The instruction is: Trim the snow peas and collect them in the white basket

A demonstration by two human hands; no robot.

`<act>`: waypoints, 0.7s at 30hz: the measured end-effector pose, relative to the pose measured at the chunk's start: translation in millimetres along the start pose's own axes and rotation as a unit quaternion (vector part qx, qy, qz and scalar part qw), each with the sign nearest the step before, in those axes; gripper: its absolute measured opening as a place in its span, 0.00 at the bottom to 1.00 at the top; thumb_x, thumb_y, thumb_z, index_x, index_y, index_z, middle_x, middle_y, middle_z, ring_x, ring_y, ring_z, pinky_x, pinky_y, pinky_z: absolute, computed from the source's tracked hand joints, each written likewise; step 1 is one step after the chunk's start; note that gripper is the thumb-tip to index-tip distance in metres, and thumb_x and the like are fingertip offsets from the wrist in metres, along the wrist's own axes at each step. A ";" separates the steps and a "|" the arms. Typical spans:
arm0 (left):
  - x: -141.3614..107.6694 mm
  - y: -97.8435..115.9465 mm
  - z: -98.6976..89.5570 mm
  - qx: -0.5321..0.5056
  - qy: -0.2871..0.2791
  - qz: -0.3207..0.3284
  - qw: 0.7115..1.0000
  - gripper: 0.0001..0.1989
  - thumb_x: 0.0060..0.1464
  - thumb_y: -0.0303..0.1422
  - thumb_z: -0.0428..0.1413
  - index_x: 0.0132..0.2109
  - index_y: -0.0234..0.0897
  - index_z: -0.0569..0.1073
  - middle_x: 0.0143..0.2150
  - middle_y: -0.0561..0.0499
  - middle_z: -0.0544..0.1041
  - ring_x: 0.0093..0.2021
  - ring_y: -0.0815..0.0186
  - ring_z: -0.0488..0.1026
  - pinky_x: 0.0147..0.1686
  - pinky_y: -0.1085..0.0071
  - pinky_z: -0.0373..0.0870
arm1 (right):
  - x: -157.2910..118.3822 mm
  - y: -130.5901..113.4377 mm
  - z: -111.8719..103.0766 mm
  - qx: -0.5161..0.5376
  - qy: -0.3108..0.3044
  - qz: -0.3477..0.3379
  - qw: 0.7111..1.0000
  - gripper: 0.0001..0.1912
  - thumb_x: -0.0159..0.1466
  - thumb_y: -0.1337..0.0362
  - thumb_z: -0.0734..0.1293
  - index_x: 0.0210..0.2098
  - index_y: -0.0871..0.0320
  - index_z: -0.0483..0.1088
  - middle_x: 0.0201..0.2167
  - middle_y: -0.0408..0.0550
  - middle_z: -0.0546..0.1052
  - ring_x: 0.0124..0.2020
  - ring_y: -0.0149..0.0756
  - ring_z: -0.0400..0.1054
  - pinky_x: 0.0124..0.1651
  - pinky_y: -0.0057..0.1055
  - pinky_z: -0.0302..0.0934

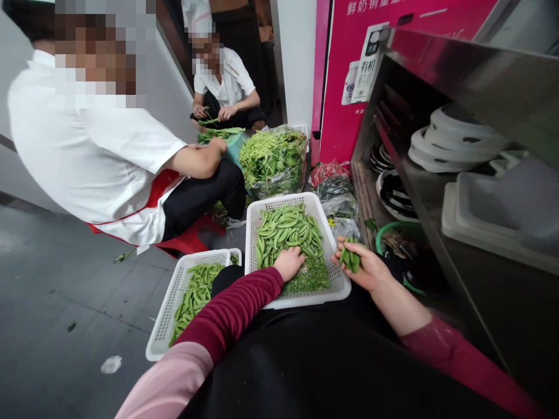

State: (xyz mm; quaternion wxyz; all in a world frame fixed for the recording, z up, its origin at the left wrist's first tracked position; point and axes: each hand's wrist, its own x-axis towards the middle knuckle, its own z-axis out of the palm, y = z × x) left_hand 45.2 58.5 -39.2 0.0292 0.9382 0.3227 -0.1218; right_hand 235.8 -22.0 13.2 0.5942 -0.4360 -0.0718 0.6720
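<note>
A white perforated basket (339, 256) rests at my lap, heaped with green pea pods (286, 226) toward its far side. Small green trimmings (310, 276) cover the near part. My left hand (290, 263) lies on the pods in the basket, fingers bent and close together; whatever they grip is hidden. Just past the basket's right rim, my right hand (365, 266) is closed around a small bunch of pea pods (350, 256), palm turned up. To the left, a second white basket (162, 326) holds more pea pods (197, 297).
Two people (105, 151) (225, 87) in white sit or squat ahead, handling greens. Between us stands a big bag of leafy greens (275, 157). Plastic bags (343, 209) lie right of the basket. A metal shelf (437, 192) with stacked dishes closes in my right side.
</note>
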 end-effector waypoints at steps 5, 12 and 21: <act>-21.3 -8.2 -13.7 -0.088 0.030 -0.049 0.994 0.10 0.51 0.29 0.48 0.42 0.35 0.67 0.39 0.46 0.66 0.39 0.66 0.66 0.39 0.71 0.63 | -0.2 23.8 -0.2 -0.134 -0.014 -0.051 0.990 0.09 0.46 0.62 0.70 0.25 0.59 0.67 0.17 0.39 0.69 0.18 0.29 0.64 0.29 0.30 0.62; -49.6 7.0 -47.2 -0.462 0.133 -0.118 0.869 0.08 0.48 0.33 0.52 0.36 0.33 0.67 0.22 0.56 0.67 0.23 0.73 0.65 0.25 0.77 0.63 | -1.7 52.1 31.3 -0.541 -0.031 -0.287 0.790 0.10 0.48 0.62 0.67 0.31 0.57 0.70 0.31 0.45 0.73 0.36 0.37 0.66 0.42 0.33 0.58; -72.8 11.6 -59.7 -0.714 0.112 -0.088 0.686 0.13 0.50 0.37 0.49 0.39 0.30 0.65 0.29 0.51 0.70 0.22 0.73 0.67 0.22 0.74 0.66 | -2.6 47.0 29.1 -0.593 -0.048 -0.360 0.719 0.09 0.52 0.63 0.65 0.32 0.58 0.69 0.33 0.47 0.72 0.36 0.36 0.66 0.41 0.31 0.58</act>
